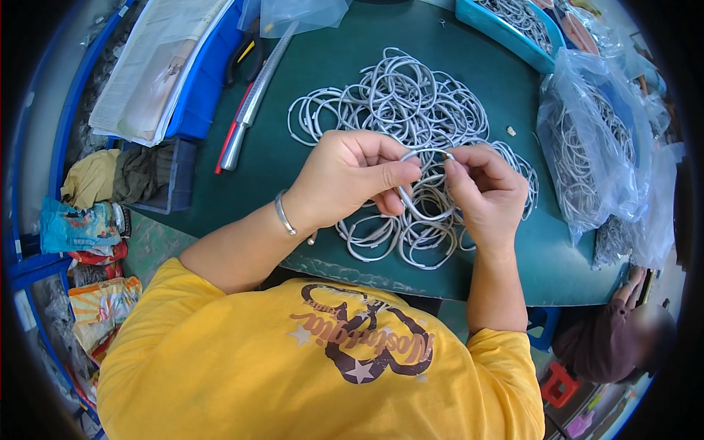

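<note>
My left hand (350, 180) and my right hand (485, 192) meet above a green table (308, 73). Together they hold one coiled grey cable (419, 207), a small loop pinched between the thumbs and fingers of both hands. A silver bangle sits on my left wrist. Under and behind the hands lies a pile of several similar grey cable coils (400, 99), spread over the middle of the table.
A clear plastic bag of cable coils (587, 147) stands at the right. A blue tray (506, 29) with more cables is at the back right. A metal rod (249, 103) and a blue bin holding papers (165, 66) lie at the left. Another person (623, 330) sits at the lower right.
</note>
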Motion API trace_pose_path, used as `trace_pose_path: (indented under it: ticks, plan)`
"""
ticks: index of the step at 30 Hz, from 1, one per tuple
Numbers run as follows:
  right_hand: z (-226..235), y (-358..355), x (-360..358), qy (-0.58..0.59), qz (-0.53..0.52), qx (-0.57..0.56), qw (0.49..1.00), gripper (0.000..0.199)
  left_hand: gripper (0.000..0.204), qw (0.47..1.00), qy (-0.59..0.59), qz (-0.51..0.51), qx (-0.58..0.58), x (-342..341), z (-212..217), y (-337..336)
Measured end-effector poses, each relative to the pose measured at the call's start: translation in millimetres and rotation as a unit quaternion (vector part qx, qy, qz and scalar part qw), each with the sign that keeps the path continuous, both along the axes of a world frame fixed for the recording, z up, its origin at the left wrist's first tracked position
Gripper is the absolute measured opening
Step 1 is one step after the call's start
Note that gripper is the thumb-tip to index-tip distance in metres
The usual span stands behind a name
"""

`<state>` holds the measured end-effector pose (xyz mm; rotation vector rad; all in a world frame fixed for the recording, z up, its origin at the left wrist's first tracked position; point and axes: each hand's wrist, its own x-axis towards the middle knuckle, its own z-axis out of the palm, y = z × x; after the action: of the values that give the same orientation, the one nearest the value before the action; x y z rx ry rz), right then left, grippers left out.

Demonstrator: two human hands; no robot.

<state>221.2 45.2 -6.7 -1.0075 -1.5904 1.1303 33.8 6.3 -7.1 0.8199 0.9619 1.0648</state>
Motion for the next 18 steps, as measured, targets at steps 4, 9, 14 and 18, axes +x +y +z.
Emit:
trace_pose_path:
  ticks: [4,9,14,18]
  plan:
    - [4,1,9,-0.005,0.011,0.021,1.0,0.008,0.016,0.998,0.037,0.005,0.043,1,-3,0]
    - [0,16,10,-0.272,-0.069,0.25,0.927,0.015,0.018,1.0,0.009,0.006,0.017,-1,-1,1]
    - [-1,15,10,-0.388,-0.033,0.257,0.884,0.019,0.023,0.989,-0.143,-0.036,-0.003,-6,-8,5]
    - [0,15,10,-0.371,-0.022,0.242,0.896,0.015,0.028,0.984,-0.155,-0.081,0.03,-9,-7,4]
